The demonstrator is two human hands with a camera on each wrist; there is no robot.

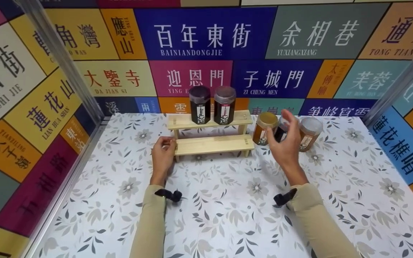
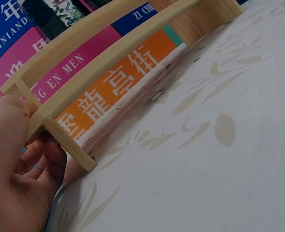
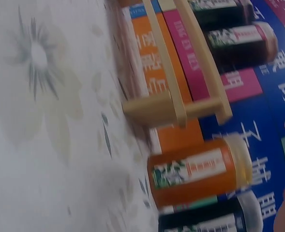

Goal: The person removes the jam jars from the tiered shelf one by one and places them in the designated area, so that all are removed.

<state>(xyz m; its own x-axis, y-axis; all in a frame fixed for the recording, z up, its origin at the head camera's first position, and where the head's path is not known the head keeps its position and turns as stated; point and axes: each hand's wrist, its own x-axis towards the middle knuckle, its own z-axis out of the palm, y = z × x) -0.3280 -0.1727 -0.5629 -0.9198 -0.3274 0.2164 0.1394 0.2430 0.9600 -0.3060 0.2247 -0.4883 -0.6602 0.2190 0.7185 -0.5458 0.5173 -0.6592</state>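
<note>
My left hand (image 1: pixel 163 156) grips the left end of the lower step of a two-tier wooden display rack (image 1: pixel 213 144). In the left wrist view, its fingers (image 2: pixel 40 162) curl under the plank end beside a short leg. Two dark jars (image 1: pixel 200 107) with labels stand on the rack's upper step. Right of the rack, my right hand (image 1: pixel 286 148) is raised with thumb and fingers spread, holding nothing. Near it stand an amber jar with a yellowish lid (image 1: pixel 265 130), a dark jar (image 1: pixel 281 133) partly hidden by the hand, and a brownish jar with a pale lid (image 1: pixel 309 134).
A white tablecloth (image 1: pixel 228 215) with grey flowers and leaves covers the table. Colourful panels (image 1: pixel 206 32) with Chinese place names rise behind it and at both sides. Metal posts (image 1: pixel 61 57) stand at the corners.
</note>
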